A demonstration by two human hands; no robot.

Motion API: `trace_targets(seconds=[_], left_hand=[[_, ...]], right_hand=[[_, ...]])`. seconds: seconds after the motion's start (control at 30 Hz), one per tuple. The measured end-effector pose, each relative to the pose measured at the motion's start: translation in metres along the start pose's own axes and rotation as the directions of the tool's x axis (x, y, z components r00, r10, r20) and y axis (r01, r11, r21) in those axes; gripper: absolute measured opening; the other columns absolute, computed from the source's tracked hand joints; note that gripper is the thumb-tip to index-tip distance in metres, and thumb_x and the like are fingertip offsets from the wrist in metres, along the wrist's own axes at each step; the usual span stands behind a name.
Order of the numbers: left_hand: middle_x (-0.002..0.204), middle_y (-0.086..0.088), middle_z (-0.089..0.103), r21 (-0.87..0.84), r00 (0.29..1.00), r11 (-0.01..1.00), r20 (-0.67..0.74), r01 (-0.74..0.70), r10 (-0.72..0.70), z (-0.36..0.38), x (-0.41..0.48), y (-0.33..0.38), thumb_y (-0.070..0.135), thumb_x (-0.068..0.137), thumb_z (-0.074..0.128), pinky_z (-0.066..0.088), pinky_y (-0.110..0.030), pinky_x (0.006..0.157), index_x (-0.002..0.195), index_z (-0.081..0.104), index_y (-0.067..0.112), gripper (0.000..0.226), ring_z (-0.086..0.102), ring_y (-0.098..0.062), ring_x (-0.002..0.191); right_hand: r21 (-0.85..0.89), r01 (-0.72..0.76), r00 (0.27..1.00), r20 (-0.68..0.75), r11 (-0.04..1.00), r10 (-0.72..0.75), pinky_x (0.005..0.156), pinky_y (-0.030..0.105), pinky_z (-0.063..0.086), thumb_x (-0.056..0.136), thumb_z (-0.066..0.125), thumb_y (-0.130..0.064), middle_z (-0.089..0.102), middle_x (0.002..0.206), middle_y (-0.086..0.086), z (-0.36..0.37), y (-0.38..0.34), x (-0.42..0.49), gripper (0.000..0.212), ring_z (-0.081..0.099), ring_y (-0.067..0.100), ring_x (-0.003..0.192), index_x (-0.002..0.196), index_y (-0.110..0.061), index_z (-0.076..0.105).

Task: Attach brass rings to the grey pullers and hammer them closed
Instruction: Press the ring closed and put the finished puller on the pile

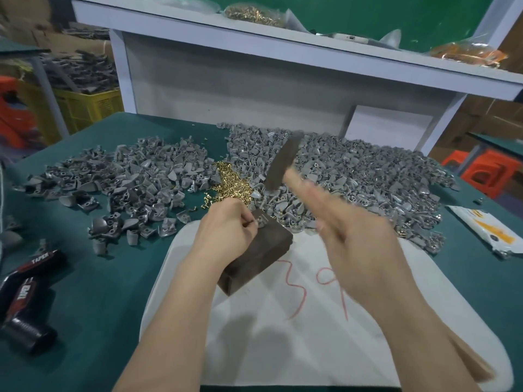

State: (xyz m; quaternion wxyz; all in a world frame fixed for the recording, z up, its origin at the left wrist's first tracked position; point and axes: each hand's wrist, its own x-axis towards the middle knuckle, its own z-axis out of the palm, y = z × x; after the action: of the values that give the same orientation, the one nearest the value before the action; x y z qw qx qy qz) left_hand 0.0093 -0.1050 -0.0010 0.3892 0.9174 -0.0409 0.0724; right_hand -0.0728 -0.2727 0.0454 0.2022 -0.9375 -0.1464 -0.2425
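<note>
The left hand [226, 224] lies on the near part of a dark block [263, 258]. Its fingers are curled and the tips pinch a grey puller [261, 220] down on the block's far end. Whether a ring is already threaded through that puller is too small to tell. The right hand [353, 236] is blurred with motion but plainly wrapped round the wooden handle of a hammer [283, 162]. The hammer's dark head is raised above and beyond the block, over the parts behind it.

The step in hand looks like the hammering: one puller is steadied on the block and a blow is ready. The next move calls for the head to land squarely on the ring's gap while the left fingertips stay just clear of the strike.

The block rests on a white cloth [283, 335] marked in red, and the cloth lies on the green bench [99, 278]. Just past the block is a small pile of loose brass rings [232, 182]. It sits between two heaps of pullers, a darker left heap [127, 176] and a larger right heap [368, 176]. The right heap shows brass glints here and there, so it may be the finished lot.

Black tubes [28, 284] lie at the bench's left edge. A shelf [283, 49] above carries bags of parts.
</note>
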Motion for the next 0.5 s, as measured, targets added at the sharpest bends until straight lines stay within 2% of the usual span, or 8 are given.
trace_targets(seconds=[0.07,0.1,0.17,0.27,0.33,0.4,0.43,0.5], left_hand=[[0.086,0.0,0.065,-0.02,1.0,1.0,-0.005,0.014,-0.015,-0.001,0.0,0.0,0.022,0.083,0.068,0.052,-0.033,0.074,0.076,0.063,0.022,0.008,0.061,-0.021,0.083],[0.087,0.0,0.065,-0.023,1.0,1.0,-0.011,0.013,-0.013,-0.001,0.0,0.0,0.021,0.083,0.068,0.052,-0.033,0.074,0.077,0.063,0.022,0.008,0.061,-0.021,0.083],[0.085,-0.002,0.064,-0.014,1.0,1.0,-0.008,0.001,-0.001,-0.001,-0.001,0.0,0.019,0.084,0.067,0.052,-0.034,0.074,0.074,0.061,0.021,0.012,0.061,-0.023,0.083],[0.08,-0.003,0.064,0.017,1.0,1.0,-0.001,-0.017,0.017,-0.001,0.0,0.001,0.017,0.085,0.066,0.053,-0.036,0.074,0.069,0.059,0.022,0.018,0.061,-0.025,0.082],[0.081,-0.002,0.063,0.007,1.0,1.0,-0.004,-0.014,0.014,0.0,0.001,0.0,0.018,0.084,0.067,0.052,-0.036,0.074,0.071,0.059,0.022,0.016,0.061,-0.024,0.081],[0.083,0.0,0.062,-0.008,1.0,1.0,-0.009,0.001,-0.001,-0.001,0.0,0.0,0.019,0.083,0.068,0.051,-0.034,0.073,0.076,0.061,0.022,0.01,0.06,-0.021,0.081],[0.083,0.001,0.063,-0.008,1.0,1.0,-0.013,0.005,-0.005,-0.001,0.0,0.0,0.019,0.083,0.068,0.051,-0.033,0.072,0.077,0.062,0.022,0.008,0.06,-0.019,0.081],[0.082,0.001,0.063,0.005,1.0,1.0,-0.007,0.0,0.0,-0.001,-0.001,0.001,0.018,0.082,0.067,0.051,-0.033,0.072,0.077,0.062,0.022,0.009,0.06,-0.02,0.08]], right_hand=[[-0.043,-0.061,0.988,0.14,0.997,0.066,0.067,0.007,0.038,0.092,0.054,-0.018,0.05,0.083,-0.047,0.004,-0.002,-0.005,0.082,0.061,0.0,0.086,0.102,-0.089,0.014],[-0.064,-0.069,0.987,0.139,0.996,0.077,0.067,0.007,0.04,0.092,0.054,-0.019,0.053,0.087,-0.046,0.004,-0.002,-0.005,0.082,0.061,0.0,0.084,0.098,-0.09,0.012],[-0.084,-0.041,0.997,0.064,0.996,0.047,0.077,0.02,0.05,0.092,0.052,-0.02,0.062,0.109,-0.03,0.005,-0.005,-0.003,0.079,0.063,0.004,0.089,0.108,-0.087,0.013],[0.043,-0.012,0.993,-0.115,0.999,0.017,0.081,0.028,0.051,0.092,0.052,-0.015,0.066,0.112,-0.011,0.007,-0.003,-0.003,0.072,0.063,0.014,0.095,0.127,-0.072,0.025],[0.032,0.004,1.0,0.009,0.999,-0.004,0.083,0.018,0.048,0.091,0.052,-0.015,0.065,0.115,-0.019,0.01,-0.001,-0.005,0.074,0.061,0.007,0.098,0.124,-0.075,0.024],[-0.021,-0.023,0.99,0.14,1.0,0.026,0.069,-0.001,0.039,0.09,0.055,-0.017,0.052,0.105,-0.048,0.012,0.002,-0.005,0.081,0.052,-0.005,0.098,0.108,-0.086,0.017],[-0.048,-0.036,0.987,0.155,0.998,0.043,0.061,-0.001,0.037,0.09,0.056,-0.018,0.04,0.098,-0.06,0.011,0.003,-0.002,0.083,0.046,-0.009,0.099,0.105,-0.088,0.013],[-0.065,-0.055,0.992,0.112,0.996,0.062,0.059,0.012,0.036,0.09,0.057,-0.019,0.033,0.109,-0.059,0.015,0.009,0.003,0.081,0.047,-0.003,0.099,0.111,-0.082,0.011]])
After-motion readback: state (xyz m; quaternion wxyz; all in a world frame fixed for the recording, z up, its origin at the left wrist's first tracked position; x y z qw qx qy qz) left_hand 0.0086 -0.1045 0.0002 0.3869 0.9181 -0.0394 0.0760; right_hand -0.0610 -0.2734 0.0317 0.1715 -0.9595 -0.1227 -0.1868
